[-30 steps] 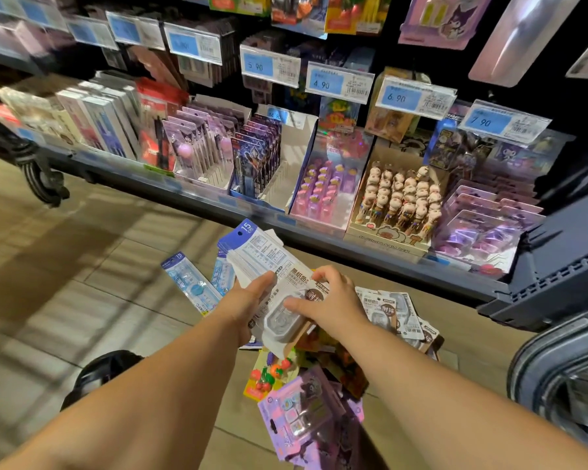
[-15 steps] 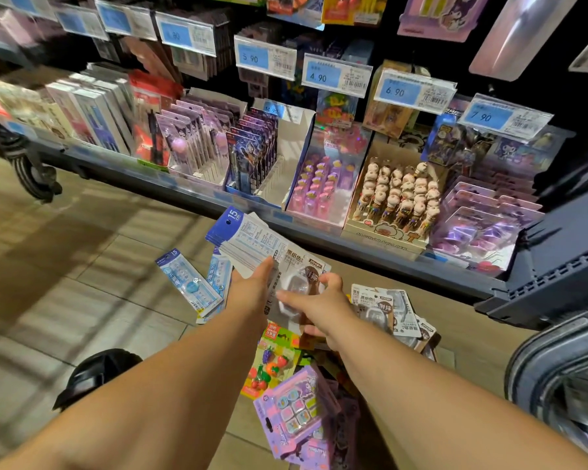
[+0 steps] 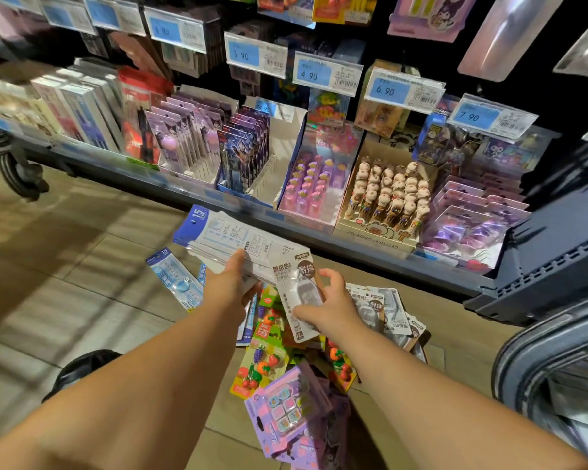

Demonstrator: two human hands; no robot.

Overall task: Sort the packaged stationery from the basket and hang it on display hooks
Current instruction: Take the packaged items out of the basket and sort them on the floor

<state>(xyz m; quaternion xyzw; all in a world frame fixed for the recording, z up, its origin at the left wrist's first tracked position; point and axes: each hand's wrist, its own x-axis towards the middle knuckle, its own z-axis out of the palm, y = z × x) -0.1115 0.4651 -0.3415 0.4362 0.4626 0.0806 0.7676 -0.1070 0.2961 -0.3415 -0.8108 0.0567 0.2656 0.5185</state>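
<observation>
At the far left the tiled floor (image 3: 48,283) lies open, with a dark shoe (image 3: 82,368) low down and a black wheeled frame (image 3: 17,171) under the end of the shelf. One blue ruler pack (image 3: 174,278) lies flat on the tiles, just left of the left forearm.

The left hand (image 3: 231,286) grips a stack of 15 cm ruler packs (image 3: 224,237). Its thumb is pressed on top near the stack's lower edge, and the other fingers are hidden beneath. The stack fans up and to the left, its blue header corner close below the shelf's front edge (image 3: 184,188).

Just to the right, the right hand (image 3: 333,303) holds a grey-and-white correction tape pack (image 3: 296,293) upright and slightly tilted. The thumb lies across the lower face and the curled fingers (image 3: 330,274) hook the right edge. The pack's top corner overlaps the ruler stack.

Under both hands a loose pile lies on the floor: fruit eraser packs (image 3: 265,361), a purple blister pack (image 3: 289,405) nearest the camera, and more correction tape packs (image 3: 384,310) just right of the right hand.

Above, the shelf carries boxed pens, and blue price tags (image 3: 326,74) hang in front of pegged goods. At the right, a dark crate (image 3: 557,252) juts forward, and a grey plastic container (image 3: 540,368) crowds the floor beside the pile.
</observation>
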